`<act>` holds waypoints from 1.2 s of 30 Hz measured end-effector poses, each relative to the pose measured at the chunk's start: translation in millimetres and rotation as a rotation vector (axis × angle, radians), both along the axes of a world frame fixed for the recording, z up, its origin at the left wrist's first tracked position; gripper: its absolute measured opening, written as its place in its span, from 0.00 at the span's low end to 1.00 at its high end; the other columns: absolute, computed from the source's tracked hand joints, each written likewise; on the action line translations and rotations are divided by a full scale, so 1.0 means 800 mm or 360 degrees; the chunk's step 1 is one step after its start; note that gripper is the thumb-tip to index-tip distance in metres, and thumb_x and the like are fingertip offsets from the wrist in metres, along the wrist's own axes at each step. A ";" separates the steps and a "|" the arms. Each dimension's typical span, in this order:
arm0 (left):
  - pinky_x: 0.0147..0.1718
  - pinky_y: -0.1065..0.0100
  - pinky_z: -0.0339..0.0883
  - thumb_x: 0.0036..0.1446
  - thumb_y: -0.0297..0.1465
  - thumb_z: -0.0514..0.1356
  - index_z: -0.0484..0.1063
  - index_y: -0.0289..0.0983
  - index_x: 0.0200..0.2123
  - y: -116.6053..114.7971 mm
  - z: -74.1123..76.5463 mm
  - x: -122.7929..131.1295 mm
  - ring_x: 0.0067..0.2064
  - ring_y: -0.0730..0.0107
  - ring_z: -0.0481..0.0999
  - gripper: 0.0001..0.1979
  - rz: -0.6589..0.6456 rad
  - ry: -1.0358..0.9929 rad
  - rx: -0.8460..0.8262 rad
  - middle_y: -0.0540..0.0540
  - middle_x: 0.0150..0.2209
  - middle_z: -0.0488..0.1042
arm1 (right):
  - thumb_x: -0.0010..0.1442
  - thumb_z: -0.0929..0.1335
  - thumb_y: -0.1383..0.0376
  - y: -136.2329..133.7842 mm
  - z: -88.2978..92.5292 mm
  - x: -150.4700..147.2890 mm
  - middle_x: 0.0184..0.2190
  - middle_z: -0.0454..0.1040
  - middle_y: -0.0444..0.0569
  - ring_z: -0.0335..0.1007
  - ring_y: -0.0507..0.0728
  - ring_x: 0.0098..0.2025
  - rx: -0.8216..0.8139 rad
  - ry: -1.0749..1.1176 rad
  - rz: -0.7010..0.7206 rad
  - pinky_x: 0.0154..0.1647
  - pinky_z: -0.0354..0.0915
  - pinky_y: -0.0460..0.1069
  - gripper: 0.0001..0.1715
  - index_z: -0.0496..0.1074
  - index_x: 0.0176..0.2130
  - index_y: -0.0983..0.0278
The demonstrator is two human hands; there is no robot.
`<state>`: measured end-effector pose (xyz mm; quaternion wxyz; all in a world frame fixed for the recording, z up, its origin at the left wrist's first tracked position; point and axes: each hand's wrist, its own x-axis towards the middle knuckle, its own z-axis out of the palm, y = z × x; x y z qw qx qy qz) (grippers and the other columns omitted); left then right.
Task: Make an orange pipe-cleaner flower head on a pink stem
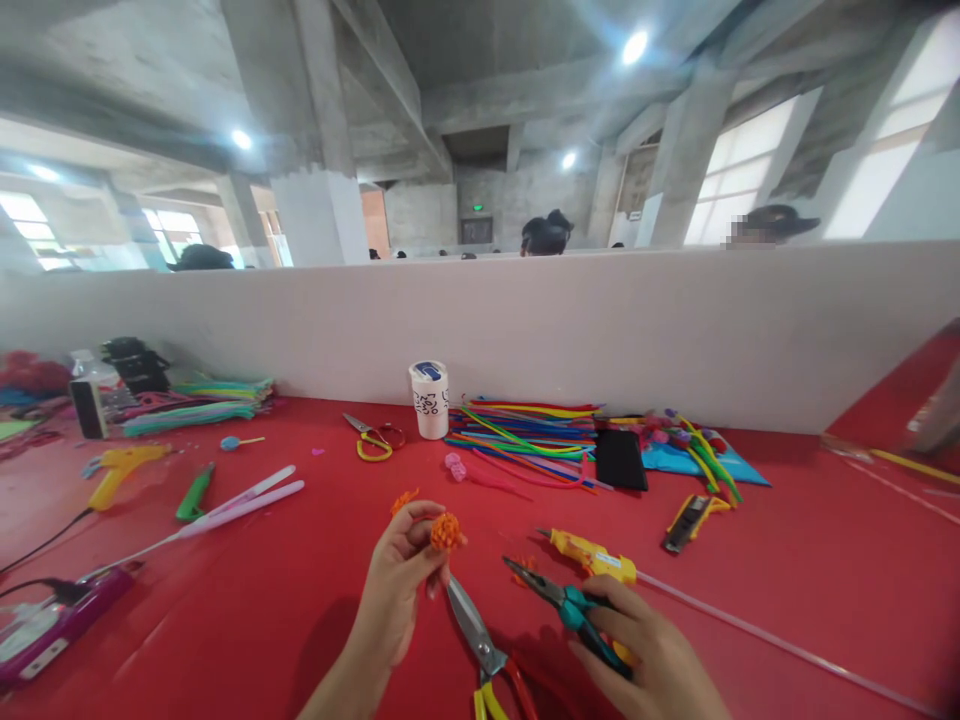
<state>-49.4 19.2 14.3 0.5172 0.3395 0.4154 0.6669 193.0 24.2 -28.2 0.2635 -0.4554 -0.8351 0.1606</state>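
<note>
An orange fuzzy ball (445,532) is pinched between the fingers of my left hand (405,565). My right hand (645,640) holds needle-nose pliers (574,608) with teal and black handles, their tip pointing left toward the ball but apart from it. Between my hands, scissors (480,635) with red and yellow handles lie on the red table (262,590). An orange fuzzy piece (403,500) shows just behind my left hand, and orange bits (523,570) lie behind the pliers. A yellow glue gun (592,555) rests beyond my right hand.
Along the white partition (360,330) are a white cup (430,402), colored fuzzy stems (525,435), a black phone (621,460) and small scissors (367,438). At left are another yellow glue gun (124,470), a green cutter (196,493) and a purple power strip (67,625).
</note>
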 end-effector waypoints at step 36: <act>0.25 0.71 0.66 0.44 0.24 0.63 0.75 0.40 0.29 -0.006 0.034 0.019 0.24 0.69 0.74 0.07 0.0039 0.0942 0.0450 0.49 0.24 0.77 | 0.49 0.66 0.70 -0.007 0.035 0.027 0.34 0.72 0.46 0.68 0.55 0.36 -0.0274 -0.0105 0.0135 0.36 0.60 0.46 0.06 0.72 0.27 0.61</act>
